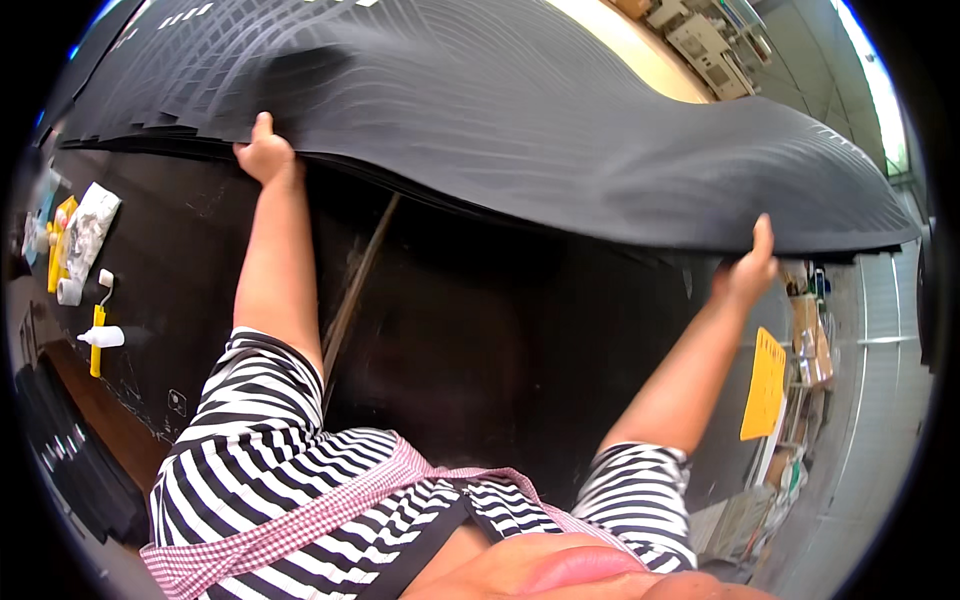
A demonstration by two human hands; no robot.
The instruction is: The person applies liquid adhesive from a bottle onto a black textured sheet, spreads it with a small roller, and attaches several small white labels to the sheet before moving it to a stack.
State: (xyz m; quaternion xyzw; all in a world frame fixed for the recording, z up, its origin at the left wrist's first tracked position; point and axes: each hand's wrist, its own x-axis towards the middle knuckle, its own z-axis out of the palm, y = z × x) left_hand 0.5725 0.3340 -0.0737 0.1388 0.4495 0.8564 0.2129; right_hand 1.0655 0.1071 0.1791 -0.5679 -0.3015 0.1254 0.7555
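Wide, thin dark grey sheets (520,130), apparently a layered stack, stretch across the far side in front of me. My left hand (266,155) is closed on their near edge at the left, thumb on top and the other fingers hidden underneath. Farther right, my right hand (748,275) grips the same edge, its thumb pointing up over the top sheet. Between the two hands the edge sags, while the right part bulges up in a wave. Below lies a black work table (460,320). Both my arms are stretched out.
At the table's left are a white bottle (106,336), a small yellow-handled roller (98,345) and a crumpled white plastic bag (92,225). A yellow card (764,383) lies at the right edge. Shelves with boxes (808,330) stand beyond it. Dark sheets (70,460) are at the lower left.
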